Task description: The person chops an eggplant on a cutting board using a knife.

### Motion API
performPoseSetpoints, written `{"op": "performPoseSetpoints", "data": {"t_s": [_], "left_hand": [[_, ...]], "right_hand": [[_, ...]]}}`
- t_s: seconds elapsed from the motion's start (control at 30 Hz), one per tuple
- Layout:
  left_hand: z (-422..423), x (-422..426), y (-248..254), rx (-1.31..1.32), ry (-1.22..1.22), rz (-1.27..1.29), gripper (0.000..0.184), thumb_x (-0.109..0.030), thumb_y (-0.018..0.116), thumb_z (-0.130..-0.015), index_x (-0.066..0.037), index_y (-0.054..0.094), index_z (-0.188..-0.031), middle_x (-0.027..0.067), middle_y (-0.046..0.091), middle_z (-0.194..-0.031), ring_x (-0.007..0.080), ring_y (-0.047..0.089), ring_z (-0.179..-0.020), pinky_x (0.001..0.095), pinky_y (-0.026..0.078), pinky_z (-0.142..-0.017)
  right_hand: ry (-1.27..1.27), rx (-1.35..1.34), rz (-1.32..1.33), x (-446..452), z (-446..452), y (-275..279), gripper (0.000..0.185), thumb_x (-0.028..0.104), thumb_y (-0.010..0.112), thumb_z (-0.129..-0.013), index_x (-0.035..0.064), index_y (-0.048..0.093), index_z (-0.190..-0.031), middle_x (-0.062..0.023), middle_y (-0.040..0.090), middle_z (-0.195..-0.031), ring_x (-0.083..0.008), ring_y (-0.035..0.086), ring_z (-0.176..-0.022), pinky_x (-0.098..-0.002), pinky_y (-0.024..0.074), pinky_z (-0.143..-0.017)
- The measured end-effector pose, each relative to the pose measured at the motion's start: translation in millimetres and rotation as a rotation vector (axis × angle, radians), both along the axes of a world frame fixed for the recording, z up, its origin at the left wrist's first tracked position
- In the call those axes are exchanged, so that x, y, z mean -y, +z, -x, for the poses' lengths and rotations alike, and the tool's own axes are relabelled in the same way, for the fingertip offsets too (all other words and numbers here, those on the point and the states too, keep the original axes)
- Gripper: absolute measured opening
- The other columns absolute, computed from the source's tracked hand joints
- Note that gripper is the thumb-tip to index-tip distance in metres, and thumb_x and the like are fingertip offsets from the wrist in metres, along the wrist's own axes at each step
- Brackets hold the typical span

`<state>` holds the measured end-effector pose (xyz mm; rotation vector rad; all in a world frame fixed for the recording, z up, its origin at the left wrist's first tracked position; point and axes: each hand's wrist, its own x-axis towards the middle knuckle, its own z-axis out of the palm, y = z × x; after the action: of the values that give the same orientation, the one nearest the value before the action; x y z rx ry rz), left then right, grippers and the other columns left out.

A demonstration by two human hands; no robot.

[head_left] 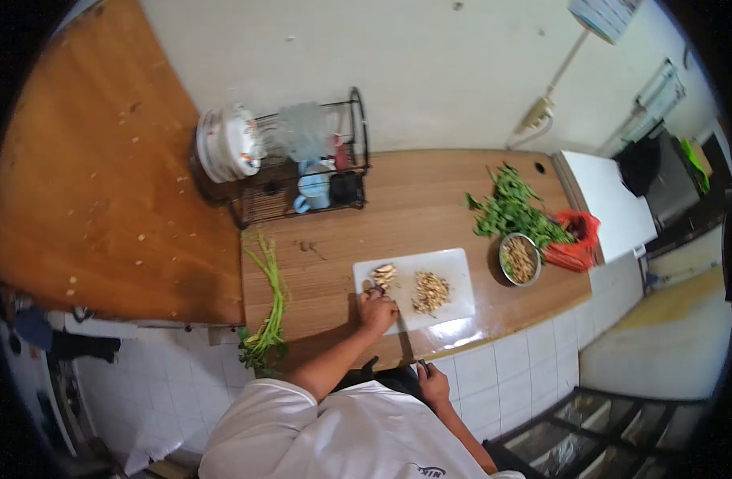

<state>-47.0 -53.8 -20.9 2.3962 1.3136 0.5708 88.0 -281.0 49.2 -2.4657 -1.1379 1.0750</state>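
Note:
My left hand (378,313) rests on the left part of a white cutting board (458,279), fingers closed around a small dark purplish piece (375,292) whose kind I cannot make out. Just beyond those fingers lies a small heap of pale slices (384,275). A larger pile of chopped light-brown bits (431,292) sits in the middle of the board. By the counter's front edge, my right hand (435,386) grips the dark handle of a knife (405,336). Its blade points away from me, over the board's near edge, to the right of my left hand.
Long green stalks (272,307) lie on the counter's left. A black dish rack (258,214) with plates and cups stands behind. To the right are leafy greens (510,203), a metal bowl (506,275) of chopped food and a red plastic bag (577,251).

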Motion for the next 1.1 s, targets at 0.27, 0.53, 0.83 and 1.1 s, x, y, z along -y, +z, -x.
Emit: {"op": "performPoseSetpoints", "data": {"t_s": [0.27,0.53,0.83,1.1], "left_hand": [[-4,-1,15,-0.055,-0.012,0.043,0.007,-0.028,0.078,-0.069,-0.021,0.078,-0.07,-0.0043,0.071,-0.079,0.0212,0.059,-0.097,0.0477,0.033,-0.087],[-2,2,1,-0.013,0.027,0.02,0.006,-0.028,0.082,-0.07,-0.023,0.079,-0.072,-0.0063,0.074,-0.087,0.0207,0.059,-0.099,0.0475,0.033,-0.087],[2,3,32,-0.038,0.107,0.057,0.022,-0.032,0.088,-0.068,-0.023,0.079,-0.085,-0.0042,0.066,-0.103,0.0206,0.054,-0.11,0.0472,0.031,-0.096],[3,0,37,-0.107,0.077,0.104,0.028,-0.034,0.09,-0.069,-0.023,0.082,-0.094,-0.0036,0.065,-0.105,0.0203,0.052,-0.113,0.047,0.032,-0.096]], "right_hand": [[-0.043,0.071,0.055,7,-5,1,0.053,0.053,0.055,-0.099,0.005,0.07,-0.115,-0.0268,0.072,-0.094,-0.0447,0.07,-0.094,-0.0528,0.055,-0.082],[-0.116,0.028,-0.098,-12,-17,-8,0.052,0.054,0.058,-0.098,0.0035,0.07,-0.104,-0.026,0.071,-0.086,-0.0457,0.069,-0.086,-0.0499,0.053,-0.073],[-0.151,-0.089,-0.167,14,-10,-16,0.053,0.054,0.06,-0.098,0.0015,0.069,-0.101,-0.0267,0.068,-0.082,-0.0433,0.068,-0.079,-0.0461,0.0514,-0.07],[-0.147,-0.073,-0.129,28,-10,-18,0.052,0.054,0.059,-0.098,0.0031,0.069,-0.1,-0.0272,0.068,-0.084,-0.0454,0.067,-0.082,-0.0467,0.0514,-0.071]]}}
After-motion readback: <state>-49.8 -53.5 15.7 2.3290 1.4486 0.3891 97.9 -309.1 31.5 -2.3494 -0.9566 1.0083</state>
